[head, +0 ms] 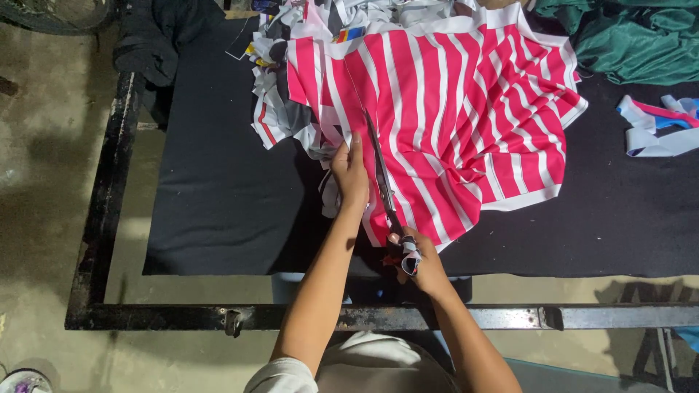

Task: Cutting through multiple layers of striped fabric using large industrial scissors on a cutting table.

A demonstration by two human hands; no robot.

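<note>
A pink and white striped fabric [466, 109] lies spread on a black table [218, 189]. My right hand [419, 258] grips large scissors [380, 175] by handles wrapped in cloth strips, and the long blades run up along the fabric's left edge. My left hand [351, 175] pinches that edge of the striped fabric just left of the blades, holding a narrow strip apart from the main piece.
A heap of cut fabric scraps [280, 94] lies at the table's upper left, beside dark cloth [156, 36]. Green fabric [633, 36] is bunched at the upper right, with loose white, pink and blue strips [655, 127] below it. A black metal frame [378, 316] edges the table.
</note>
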